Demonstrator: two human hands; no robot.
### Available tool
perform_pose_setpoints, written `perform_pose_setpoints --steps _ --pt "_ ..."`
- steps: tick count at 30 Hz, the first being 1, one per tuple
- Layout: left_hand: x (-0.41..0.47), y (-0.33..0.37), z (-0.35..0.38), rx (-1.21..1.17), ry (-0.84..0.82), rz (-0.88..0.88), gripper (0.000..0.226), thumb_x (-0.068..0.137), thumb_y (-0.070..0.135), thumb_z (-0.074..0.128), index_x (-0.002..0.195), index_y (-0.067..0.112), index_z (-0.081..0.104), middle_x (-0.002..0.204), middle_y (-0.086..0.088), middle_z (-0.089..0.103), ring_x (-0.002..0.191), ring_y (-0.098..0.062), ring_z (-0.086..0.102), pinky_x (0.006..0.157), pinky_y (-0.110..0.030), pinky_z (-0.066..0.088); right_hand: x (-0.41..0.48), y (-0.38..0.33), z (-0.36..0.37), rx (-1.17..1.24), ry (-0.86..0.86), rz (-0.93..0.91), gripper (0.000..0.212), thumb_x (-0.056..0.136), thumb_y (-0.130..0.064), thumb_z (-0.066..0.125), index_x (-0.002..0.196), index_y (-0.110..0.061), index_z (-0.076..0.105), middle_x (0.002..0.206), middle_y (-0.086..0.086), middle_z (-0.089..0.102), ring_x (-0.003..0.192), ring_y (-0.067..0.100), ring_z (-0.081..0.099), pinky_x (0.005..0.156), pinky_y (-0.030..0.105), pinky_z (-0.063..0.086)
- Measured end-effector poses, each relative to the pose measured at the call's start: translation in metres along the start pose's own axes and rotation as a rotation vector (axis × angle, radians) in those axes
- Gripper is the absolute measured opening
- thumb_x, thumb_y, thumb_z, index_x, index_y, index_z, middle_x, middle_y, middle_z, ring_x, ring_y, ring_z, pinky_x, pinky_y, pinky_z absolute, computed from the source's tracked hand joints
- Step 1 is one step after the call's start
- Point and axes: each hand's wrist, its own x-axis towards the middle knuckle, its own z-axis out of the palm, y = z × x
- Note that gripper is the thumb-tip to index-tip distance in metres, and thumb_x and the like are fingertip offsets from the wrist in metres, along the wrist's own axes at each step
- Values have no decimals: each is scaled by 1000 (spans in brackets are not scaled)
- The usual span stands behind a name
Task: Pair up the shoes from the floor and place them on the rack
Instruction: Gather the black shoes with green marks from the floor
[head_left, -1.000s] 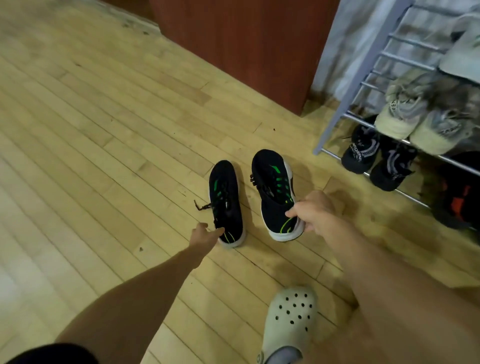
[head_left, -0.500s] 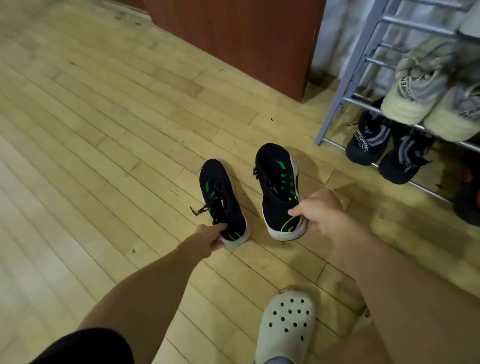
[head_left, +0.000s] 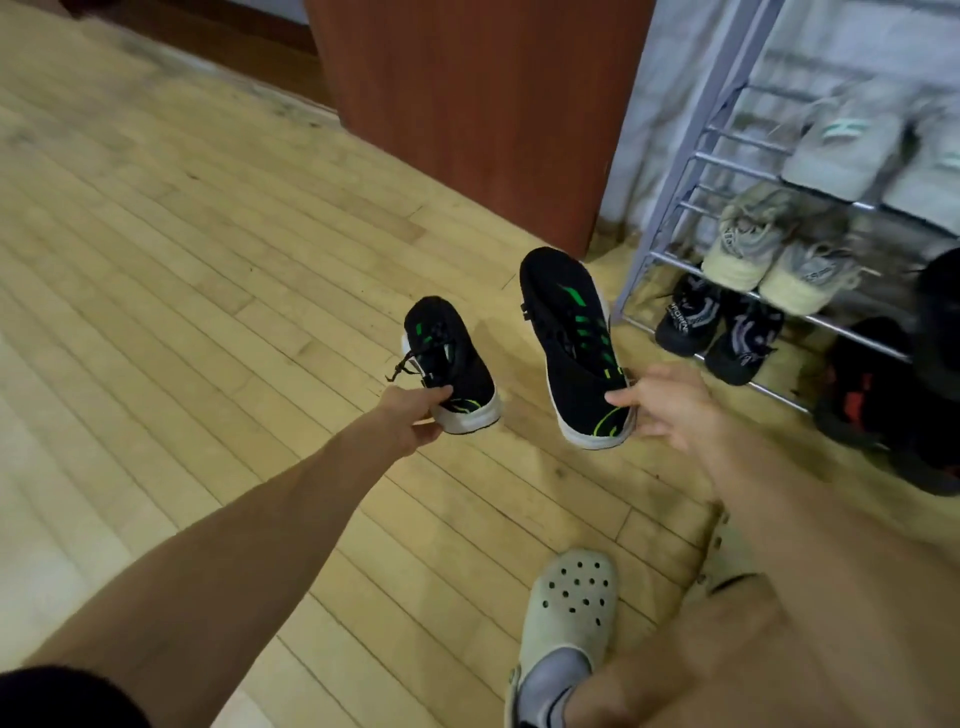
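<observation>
Rack (head_left: 670, 208) holds shoes (head_left: 753, 244); left hand (head_left: 410, 421) pinches left sneaker (head_left: 452, 358), right hand (head_left: 670, 408) right sneaker (head_left: 571, 332).

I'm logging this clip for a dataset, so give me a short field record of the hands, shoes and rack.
left hand: grips heel of black-and-green shoe
right hand: holds heel of matching shoe
rack: grey metal, right of both shoes, pairs on its shelves
floor: pale wood planks
foot: pale clog, near bottom
</observation>
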Motion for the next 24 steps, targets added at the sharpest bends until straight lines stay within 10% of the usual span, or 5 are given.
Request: perform_pose_setpoints --steps 4,13,19,24 --pt "-41 40 8 14 -143 176 19 85 15 70 94 8 55 85 -7 60 71 -20 55 58 -30 45 -42 -18 -37 40 62 -146 55 82 8 68 134 -6 55 116 5 67 96 25 64 89 43 53" --pt "-139 144 92 179 -322 579 10 85 18 70 84 10 64 75 -3 64 51 -10 61 64 -31 52 -96 -86 -139 248 189 -364 42 81 2 71 121 -10 65 109 3 71 98 23 67 93 46 53" --pt "-178 216 181 241 -423 743 33 81 20 74 104 -3 69 88 -15 66 74 -24 59 71 -34 53 -95 -139 -223 352 285 -475 33 82 -2 69 114 -12 69 97 4 74 77 18 71 60 30 56" --pt "-194 268 273 255 -482 769 28 80 18 75 100 1 69 74 -7 63 51 -13 57 52 -24 51 -71 -184 -281 406 333 -448 21 88 -4 65 108 -9 65 84 8 69 56 17 68 53 32 60"
